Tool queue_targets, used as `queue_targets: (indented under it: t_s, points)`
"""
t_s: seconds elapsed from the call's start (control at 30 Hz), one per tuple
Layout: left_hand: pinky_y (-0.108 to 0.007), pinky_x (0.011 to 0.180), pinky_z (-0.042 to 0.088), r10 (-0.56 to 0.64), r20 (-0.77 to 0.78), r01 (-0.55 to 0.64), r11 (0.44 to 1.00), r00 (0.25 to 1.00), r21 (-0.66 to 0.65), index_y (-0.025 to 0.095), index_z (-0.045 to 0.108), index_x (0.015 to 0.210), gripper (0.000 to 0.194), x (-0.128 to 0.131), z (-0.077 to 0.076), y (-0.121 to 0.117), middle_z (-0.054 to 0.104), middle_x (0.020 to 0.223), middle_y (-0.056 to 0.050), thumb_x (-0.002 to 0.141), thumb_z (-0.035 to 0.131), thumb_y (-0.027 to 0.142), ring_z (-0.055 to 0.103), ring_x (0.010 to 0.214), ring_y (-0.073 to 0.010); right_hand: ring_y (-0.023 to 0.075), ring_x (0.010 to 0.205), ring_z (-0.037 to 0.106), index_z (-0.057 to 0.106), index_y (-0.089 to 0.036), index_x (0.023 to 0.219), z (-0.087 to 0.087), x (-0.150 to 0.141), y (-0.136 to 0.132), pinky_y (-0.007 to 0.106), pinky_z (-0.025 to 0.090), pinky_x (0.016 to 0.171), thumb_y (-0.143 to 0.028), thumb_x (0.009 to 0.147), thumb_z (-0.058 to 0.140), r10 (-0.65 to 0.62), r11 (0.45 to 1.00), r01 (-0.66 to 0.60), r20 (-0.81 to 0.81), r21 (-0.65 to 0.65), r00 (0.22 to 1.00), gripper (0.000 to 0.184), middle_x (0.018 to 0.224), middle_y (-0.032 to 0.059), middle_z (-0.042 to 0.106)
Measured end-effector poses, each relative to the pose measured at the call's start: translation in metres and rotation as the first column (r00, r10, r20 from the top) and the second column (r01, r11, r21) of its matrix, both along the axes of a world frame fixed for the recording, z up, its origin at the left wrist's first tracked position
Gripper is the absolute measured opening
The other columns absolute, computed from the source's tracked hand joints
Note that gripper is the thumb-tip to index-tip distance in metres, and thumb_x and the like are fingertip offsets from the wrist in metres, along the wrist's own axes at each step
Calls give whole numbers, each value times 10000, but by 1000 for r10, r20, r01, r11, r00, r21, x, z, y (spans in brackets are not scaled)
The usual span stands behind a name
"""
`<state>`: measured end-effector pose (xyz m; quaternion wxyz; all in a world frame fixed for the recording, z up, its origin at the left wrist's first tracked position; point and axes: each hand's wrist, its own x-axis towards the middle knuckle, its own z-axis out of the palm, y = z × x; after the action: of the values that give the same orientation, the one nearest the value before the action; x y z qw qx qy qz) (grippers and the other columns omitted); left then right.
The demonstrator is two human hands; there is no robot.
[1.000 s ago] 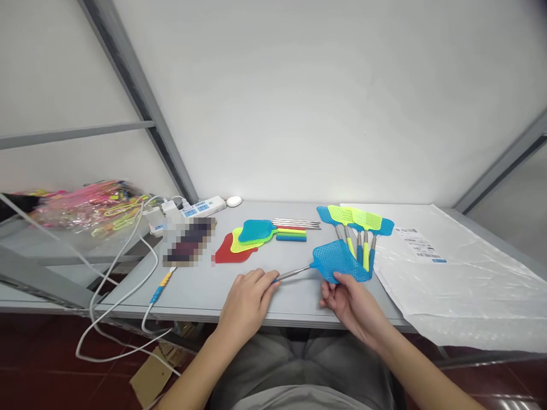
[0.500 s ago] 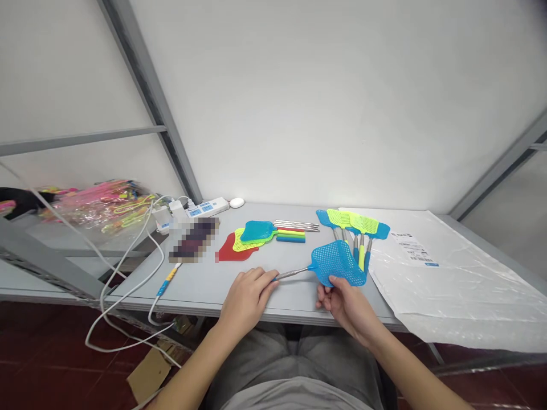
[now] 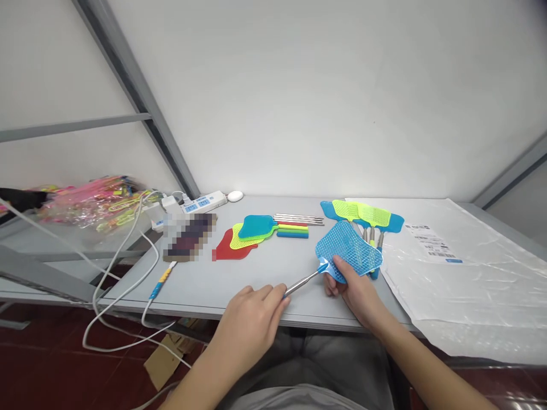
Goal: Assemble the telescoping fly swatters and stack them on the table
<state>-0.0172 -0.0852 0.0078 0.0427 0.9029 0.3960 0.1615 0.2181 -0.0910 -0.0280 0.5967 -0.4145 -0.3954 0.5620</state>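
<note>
Head view, one moment, items from largest to smallest.

1. Bench [image 3: 239, 273]: grey, long, on a metal frame, with a white wall behind it.
2. Plastic sheet [image 3: 465, 285]: clear, spread over the right end of the bench, with a printed label [image 3: 431, 244] on it.
3. Bag [image 3: 94, 206]: clear, filled with pink and yellow items, off the bench at left.
4. Swatter fan [image 3: 363, 213]: several blue and lime fly swatters lying together, heads toward the wall, near the plastic sheet.
5. Blue swatter [image 3: 348, 249]: mesh head and steel handle, held in the air above the bench, its head overlapping the fan in view.
6. Right hand [image 3: 359, 290]: clamped on the head's lower edge, thumb on top and fingers beneath.
7. Left hand [image 3: 248, 330]: closed around the handle's end, near the bench's front edge.
8. Loose heads [image 3: 250, 234]: red, yellow and blue, stacked flat and overlapping.
9. Steel rods [image 3: 299, 219]: a row, just behind the coloured grips [image 3: 293, 230].
10. Power strip [image 3: 203, 202]: white, with white cables running off the bench.
11. Blurred flat object [image 3: 188, 236]: pixelated, kind cannot be told.
</note>
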Motion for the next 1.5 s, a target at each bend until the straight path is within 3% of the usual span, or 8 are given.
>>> queue_targets:
  t_s: [0.23,0.47,0.63,0.73,1.03,1.1,1.27,1.5]
  points:
    - [-264,580,339,138,193,-33,883,971,-468,229,545,829,315,17,7,-14,600,696,-6,995,341,402,546,631,-172,114,473,350,391,-230,563,9,-5,-4,290,344,501,-477,920,537,124,991,-125,24,36,992,458,500,-56,335]
    - [-238,583,317,99,267,98,766,958,-636,217,452,770,320,31,20,-2,504,656,32,985,357,435,455,620,-137,106,450,308,372,-237,583,14,-1,-8,276,306,468,-468,920,540,134,991,-135,29,20,991,442,497,-74,296]
    - [-199,421,281,103,373,326,309,922,-893,213,441,837,331,46,24,25,419,582,94,945,417,525,309,389,-63,115,468,376,400,-223,511,7,-2,-8,292,331,512,-518,930,494,120,993,-121,69,11,990,521,487,-44,374]
    - [-198,406,362,142,467,444,168,873,-880,207,451,866,362,61,17,34,344,514,123,948,390,554,246,330,-51,121,503,420,478,-208,539,2,-1,-7,289,322,530,-547,902,534,90,996,-89,109,-16,990,500,523,-15,489]
    - [-196,412,409,185,513,503,102,838,-858,195,451,791,372,69,9,29,319,470,124,946,440,533,235,326,-40,124,507,396,402,-226,516,-5,0,-8,297,324,570,-564,896,520,50,999,-48,147,-20,988,522,483,-48,383]
    - [-193,406,403,220,527,542,-12,821,-840,200,427,781,359,64,8,27,315,472,130,948,454,516,207,300,-28,123,514,383,408,-224,520,-1,-1,-11,298,318,574,-557,899,513,83,997,-82,163,-9,983,515,494,-48,380]
    - [-206,337,390,365,474,599,-486,801,-637,232,348,764,343,57,-7,20,282,443,134,960,418,506,110,255,-49,122,519,348,390,-227,509,7,-2,-18,298,291,563,-571,885,511,124,991,-130,191,16,974,523,502,-50,345]
    - [-193,356,340,506,395,642,-621,767,-450,222,221,694,404,43,-30,-1,312,427,121,959,375,485,94,226,-37,121,522,317,367,-235,543,10,-7,-24,294,287,543,-587,849,553,120,993,-121,189,-8,975,501,525,-56,315]
